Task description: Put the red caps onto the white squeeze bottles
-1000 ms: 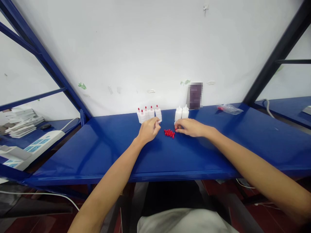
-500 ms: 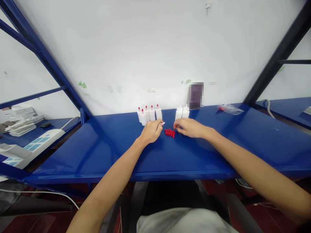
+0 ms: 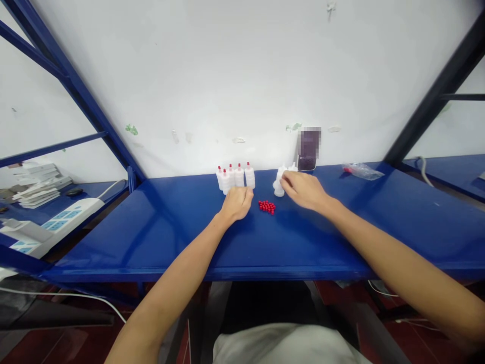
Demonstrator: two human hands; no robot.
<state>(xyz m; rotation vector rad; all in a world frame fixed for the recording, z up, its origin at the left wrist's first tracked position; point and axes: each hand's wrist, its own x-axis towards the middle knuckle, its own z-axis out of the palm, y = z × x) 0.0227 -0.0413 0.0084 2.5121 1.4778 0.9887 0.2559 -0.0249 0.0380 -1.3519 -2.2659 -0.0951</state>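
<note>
My left hand (image 3: 238, 203) is closed, just in front of a group of white squeeze bottles (image 3: 239, 176) with red tips. Its curled fingers hide whatever it may hold. My right hand (image 3: 305, 189) pinches a white squeeze bottle (image 3: 279, 188) near its upper part. Behind those fingers stands another white bottle (image 3: 293, 167) with a bare nozzle, partly covered by the hand. Several small red caps (image 3: 267, 207) lie in a cluster on the blue table between the two hands.
A phone-like slab (image 3: 308, 149), blurred, leans on the wall behind the bottles. To the right lies a clear plastic bag (image 3: 364, 171) with something red in it. A white power strip (image 3: 70, 220) and stacked white pieces (image 3: 36, 187) are at left, beyond the blue frame.
My right hand has moved from beside the red caps back to the capless bottles and grips one. The white tip that stuck out of my left hand no longer shows.
</note>
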